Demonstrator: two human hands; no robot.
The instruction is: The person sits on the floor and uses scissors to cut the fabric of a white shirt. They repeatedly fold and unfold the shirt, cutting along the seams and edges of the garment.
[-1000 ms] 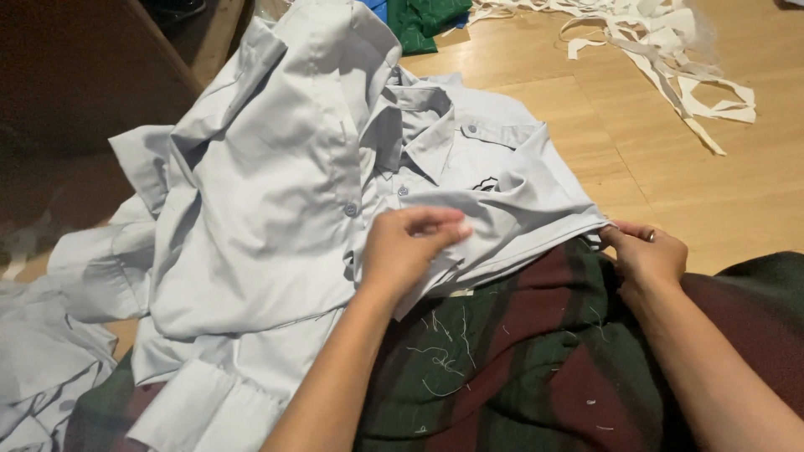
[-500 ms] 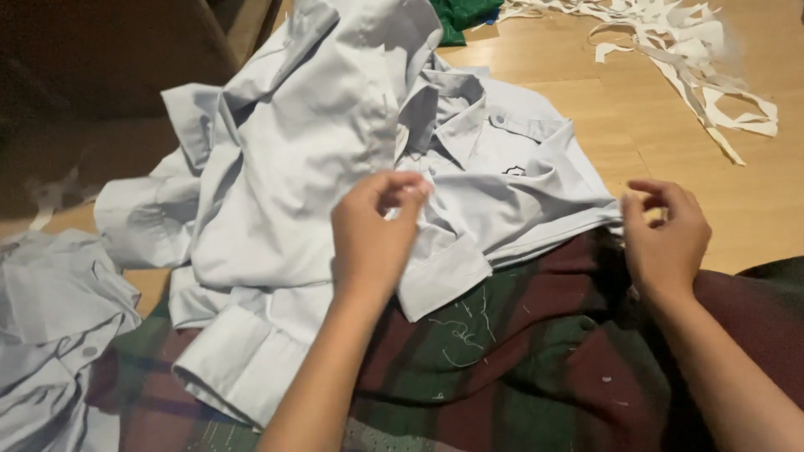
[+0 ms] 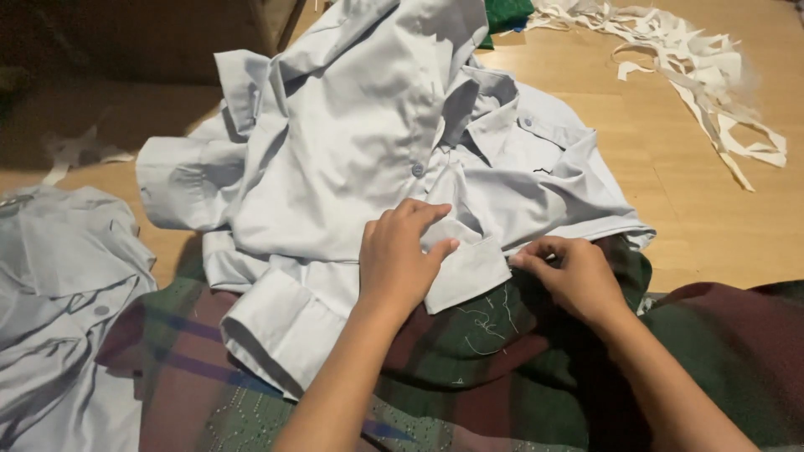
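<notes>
head view: since half a second ago the right hand (image 3: pixel 574 276) has moved in from the side and now pinches the shirt (image 3: pixel 352 159) hem beside the cuff (image 3: pixel 469 272), fingers closed on the cloth. left hand (image 3: pixel 400 255) has shifted lower, fingers curled and pressing the cuff flat. shirt lies across a plaid cloth (image 3: pixel 502 377) over the lap. another shirt (image 3: pixel 59 276) lies at left, white fabric strips (image 3: pixel 712 75) on the wooden floor (image 3: pixel 670 192) beyond.
</notes>
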